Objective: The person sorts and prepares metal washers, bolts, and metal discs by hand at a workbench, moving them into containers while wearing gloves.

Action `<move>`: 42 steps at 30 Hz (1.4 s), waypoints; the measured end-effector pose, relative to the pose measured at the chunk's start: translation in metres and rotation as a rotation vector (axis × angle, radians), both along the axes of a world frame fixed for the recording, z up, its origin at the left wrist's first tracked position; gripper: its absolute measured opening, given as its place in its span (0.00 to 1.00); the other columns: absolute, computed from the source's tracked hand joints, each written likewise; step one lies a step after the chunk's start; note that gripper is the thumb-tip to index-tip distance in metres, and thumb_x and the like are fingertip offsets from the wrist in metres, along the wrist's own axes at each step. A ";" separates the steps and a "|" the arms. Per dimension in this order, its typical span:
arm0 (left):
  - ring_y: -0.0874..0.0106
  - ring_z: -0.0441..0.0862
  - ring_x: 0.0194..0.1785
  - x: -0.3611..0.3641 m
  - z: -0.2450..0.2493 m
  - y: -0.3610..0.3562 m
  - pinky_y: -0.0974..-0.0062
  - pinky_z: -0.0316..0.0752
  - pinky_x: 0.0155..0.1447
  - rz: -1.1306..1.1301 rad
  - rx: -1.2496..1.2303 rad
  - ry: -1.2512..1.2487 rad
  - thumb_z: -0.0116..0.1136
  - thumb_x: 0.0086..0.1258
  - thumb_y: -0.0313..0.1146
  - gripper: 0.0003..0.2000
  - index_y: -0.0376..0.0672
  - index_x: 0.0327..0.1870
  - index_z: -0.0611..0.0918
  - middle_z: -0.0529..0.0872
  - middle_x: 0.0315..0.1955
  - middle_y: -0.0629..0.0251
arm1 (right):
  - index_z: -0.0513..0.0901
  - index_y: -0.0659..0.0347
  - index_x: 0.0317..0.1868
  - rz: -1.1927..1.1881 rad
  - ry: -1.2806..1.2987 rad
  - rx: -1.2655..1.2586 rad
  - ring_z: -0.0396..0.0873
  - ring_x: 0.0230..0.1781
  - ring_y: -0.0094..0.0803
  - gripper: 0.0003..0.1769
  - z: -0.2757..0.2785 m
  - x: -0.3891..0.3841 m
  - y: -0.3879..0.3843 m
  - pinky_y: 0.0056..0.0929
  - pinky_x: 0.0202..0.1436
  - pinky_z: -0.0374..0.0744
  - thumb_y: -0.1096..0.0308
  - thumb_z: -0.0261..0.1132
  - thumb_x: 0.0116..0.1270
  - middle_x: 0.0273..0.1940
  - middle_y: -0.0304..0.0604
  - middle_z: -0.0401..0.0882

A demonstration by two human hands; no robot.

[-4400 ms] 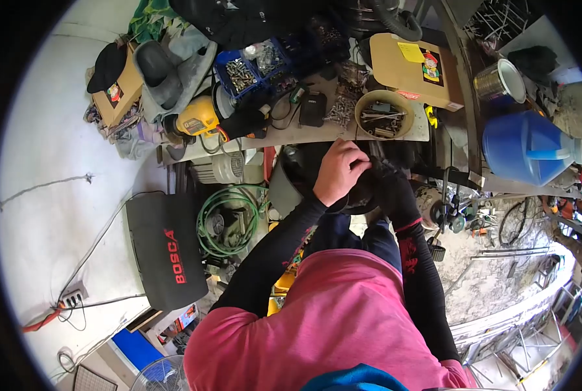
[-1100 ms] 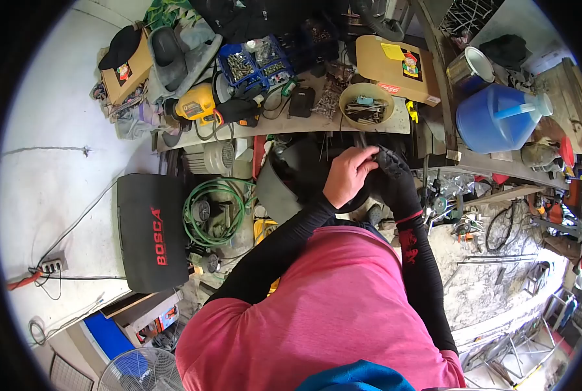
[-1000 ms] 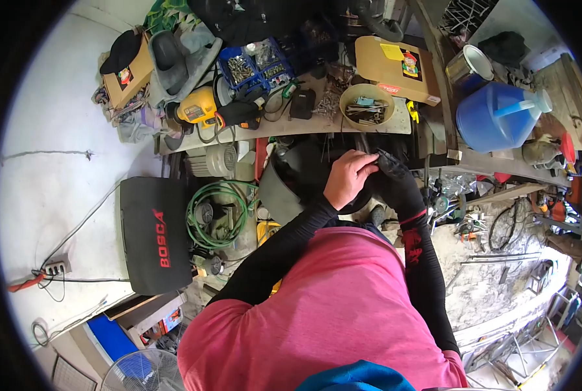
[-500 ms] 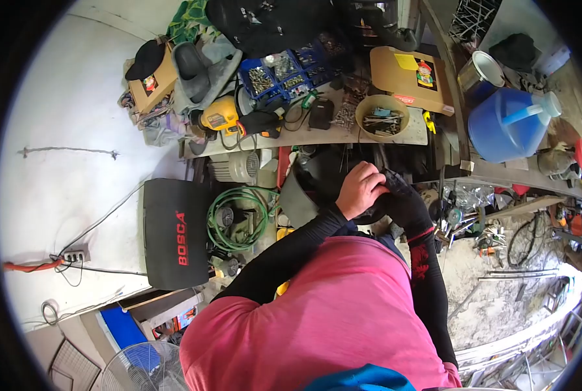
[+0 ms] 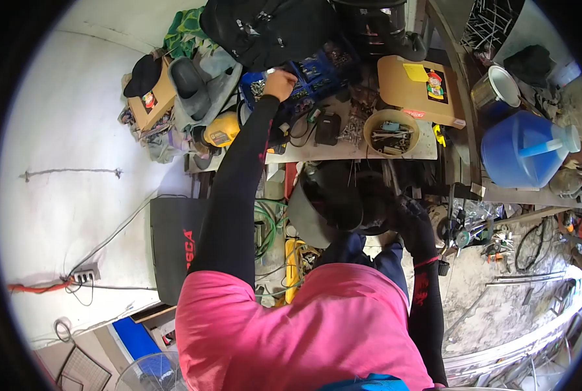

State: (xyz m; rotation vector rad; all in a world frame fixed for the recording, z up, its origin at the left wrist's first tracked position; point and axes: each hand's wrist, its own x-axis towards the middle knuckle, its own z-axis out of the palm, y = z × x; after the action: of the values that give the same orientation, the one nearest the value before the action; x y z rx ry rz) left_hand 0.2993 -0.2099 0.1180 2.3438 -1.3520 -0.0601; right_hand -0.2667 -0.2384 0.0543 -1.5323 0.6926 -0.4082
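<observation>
The bench [image 5: 317, 154] carries blue bins [image 5: 312, 77], a tub [image 5: 370, 142] and cardboard box [image 5: 402, 91]

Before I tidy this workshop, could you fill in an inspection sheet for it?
Surface: workbench, crowded.
Job's things: blue parts organizer, small hardware inside.
Clutter: yellow power tool, cardboard box, round tub of loose metal parts.
Left hand: bare, at the organizer; grip unclear.
Right hand: black-gloved, below the bench edge; hold unclear.
Cables: dark cord by the wall outlet.
Surroundings: blue jug, green hose.
Co-workers: nothing seen.
</observation>
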 end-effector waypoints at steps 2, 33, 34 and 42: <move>0.55 0.89 0.45 0.021 -0.022 -0.013 0.60 0.83 0.55 0.030 0.142 -0.047 0.66 0.57 0.30 0.09 0.47 0.38 0.93 0.91 0.38 0.53 | 0.81 0.65 0.59 -0.167 -0.217 0.781 0.80 0.50 0.25 0.16 0.013 0.004 0.004 0.23 0.54 0.77 0.72 0.64 0.73 0.50 0.37 0.83; 0.70 0.88 0.33 0.046 -0.021 0.016 0.75 0.86 0.37 0.301 -0.452 0.858 0.63 0.73 0.25 0.08 0.29 0.45 0.87 0.91 0.37 0.56 | 0.83 0.67 0.62 -0.259 -0.040 0.311 0.80 0.45 0.18 0.19 0.056 0.032 0.008 0.20 0.50 0.79 0.71 0.66 0.72 0.48 0.34 0.85; 0.70 0.88 0.33 0.029 -0.011 0.017 0.75 0.86 0.37 0.296 -0.450 0.862 0.63 0.73 0.25 0.08 0.29 0.45 0.87 0.91 0.37 0.56 | 0.83 0.68 0.62 -0.251 -0.037 0.275 0.80 0.47 0.19 0.19 0.060 0.034 0.008 0.21 0.51 0.79 0.71 0.66 0.73 0.49 0.36 0.85; 0.73 0.85 0.37 -0.196 0.109 0.062 0.79 0.81 0.40 -0.008 -0.454 1.335 0.64 0.74 0.27 0.10 0.29 0.49 0.87 0.89 0.37 0.59 | 0.85 0.67 0.59 -0.191 -0.232 0.220 0.82 0.46 0.20 0.18 0.120 0.073 -0.001 0.23 0.51 0.81 0.72 0.69 0.70 0.48 0.38 0.88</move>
State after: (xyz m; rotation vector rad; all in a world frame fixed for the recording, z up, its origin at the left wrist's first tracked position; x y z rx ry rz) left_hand 0.1035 -0.1482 0.2266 1.3315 -0.5629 -0.9908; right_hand -0.1939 -0.2399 0.1747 -1.1939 0.6795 -0.6222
